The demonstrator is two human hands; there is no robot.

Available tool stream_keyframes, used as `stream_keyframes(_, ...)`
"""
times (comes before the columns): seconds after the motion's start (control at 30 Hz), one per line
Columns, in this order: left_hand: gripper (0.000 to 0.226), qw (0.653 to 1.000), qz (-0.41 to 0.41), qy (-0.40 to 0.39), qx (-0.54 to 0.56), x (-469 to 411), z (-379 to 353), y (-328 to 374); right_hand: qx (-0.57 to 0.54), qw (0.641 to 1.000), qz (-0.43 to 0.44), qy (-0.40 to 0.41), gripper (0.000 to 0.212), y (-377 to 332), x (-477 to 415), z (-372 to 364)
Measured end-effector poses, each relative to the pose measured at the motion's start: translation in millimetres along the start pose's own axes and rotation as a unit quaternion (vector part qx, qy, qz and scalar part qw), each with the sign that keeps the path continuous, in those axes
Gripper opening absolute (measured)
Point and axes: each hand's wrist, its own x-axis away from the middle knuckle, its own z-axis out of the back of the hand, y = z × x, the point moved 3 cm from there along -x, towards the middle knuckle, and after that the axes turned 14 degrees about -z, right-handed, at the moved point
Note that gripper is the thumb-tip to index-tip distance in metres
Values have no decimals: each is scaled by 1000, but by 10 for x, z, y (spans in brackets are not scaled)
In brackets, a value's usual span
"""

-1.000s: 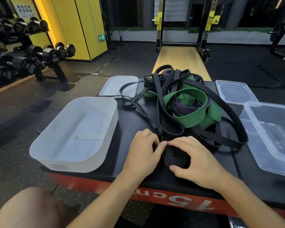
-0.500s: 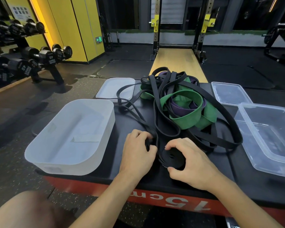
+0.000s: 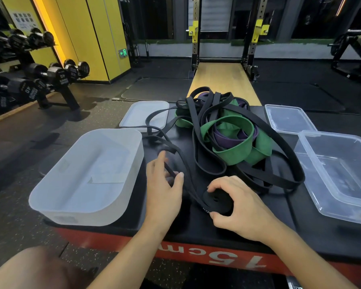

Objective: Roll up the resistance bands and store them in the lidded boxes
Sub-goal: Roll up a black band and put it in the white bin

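A tangle of black, green and purple resistance bands (image 3: 229, 132) lies on the black platform top (image 3: 300, 222). Near the front edge my right hand (image 3: 240, 207) grips a partly rolled black band roll (image 3: 215, 200). Its loose tail runs up and left through my left hand (image 3: 165, 188), where thumb and fingers hold the strap. A frosted white box (image 3: 56, 197) stands open at the left, its lid (image 3: 138, 115) behind it. A clear box (image 3: 321, 184) stands open at the right with its clear lid (image 3: 288, 119) behind.
The platform has a red front face marked 15cm (image 3: 233, 259). A dumbbell rack (image 3: 35, 80) stands on the floor to the left. A wooden lifting strip and a squat rack (image 3: 223, 59) lie beyond the platform. My knee (image 3: 35, 270) shows at the bottom left.
My left hand has slid left and away from the roll along the black strap, with its fingers spreading. The right hand stays on the roll. The camera has moved slightly.
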Motion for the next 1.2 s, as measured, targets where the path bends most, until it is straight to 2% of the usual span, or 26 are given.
stream_keyframes(0.13, 101, 999, 4, 6, 40, -20, 34, -15, 6, 1000, 1, -2, 46, -7, 8, 7)
stream_keyframes(0.23, 111, 998, 18, -12, 54, -53, 35, -19, 10, 1000, 2, -2, 47, -9, 7, 10)
stream_keyframes(0.27, 104, 998, 17, -29, 46, -51, 24, -8, 11, 1000, 2, -3, 47, -9, 6, 10)
stream_keyframes(0.37, 38, 998, -17, -55, 7, -2, -20, 46, 10, 1000, 7, -4, 48, -9, 3, 11)
stream_keyframes(0.4, 27, 998, -30, -51, 3, 25, -29, 44, 10, 1000, 8, -4, 48, -9, 3, 10)
stream_keyframes(0.43, 26, 998, -47, -44, -5, 53, -25, 38, 9, 1000, 8, -3, 48, -7, 3, 8)
stream_keyframes(0.6, 48, 997, -71, -3, 8, 36, 62, 65, 8, 1000, -2, -1, 50, 23, 8, -7)
stream_keyframes(0.67, 43, 997, -69, 18, 1, 34, 68, 73, 6, 1000, -7, 0, 52, 33, 18, -16)
stream_keyframes(0.77, 24, 993, -93, 49, -52, 61, 71, 87, 7, 1000, -14, 10, 56, 35, 15, -33)
stream_keyframes(0.83, 16, 985, -128, 61, -95, 81, 71, 94, 13, 999, -22, 32, 56, 39, 3, -36)
stream_keyframes(0.87, 21, 979, -162, 60, -108, 83, 65, 113, 16, 999, -25, 43, 55, 41, -3, -34)
stream_keyframes(0.93, 39, 953, -274, 20, -129, 108, 18, 177, 22, 998, -29, 57, 53, 41, -10, -32)
stream_keyframes(1.0, 49, 904, -388, -50, -175, 190, -56, 235, 24, 997, -35, 69, 53, 45, -10, -24)
stream_keyframes(1.03, 49, 882, -418, -79, -201, 230, -92, 244, 23, 996, -39, 74, 53, 52, -12, -20)
stream_keyframes(1.1, 38, 870, -415, -126, -234, 279, -137, 239, 22, 996, -45, 78, 51, 53, -7, -13)
stream_keyframes(1.17, 14, 886, -366, -148, -242, 273, -143, 223, 23, 996, -43, 79, 48, 46, -5, -11)
stream_keyframes(1.2, 11, 893, -341, -154, -249, 259, -145, 223, 23, 996, -43, 78, 47, 45, -7, -10)
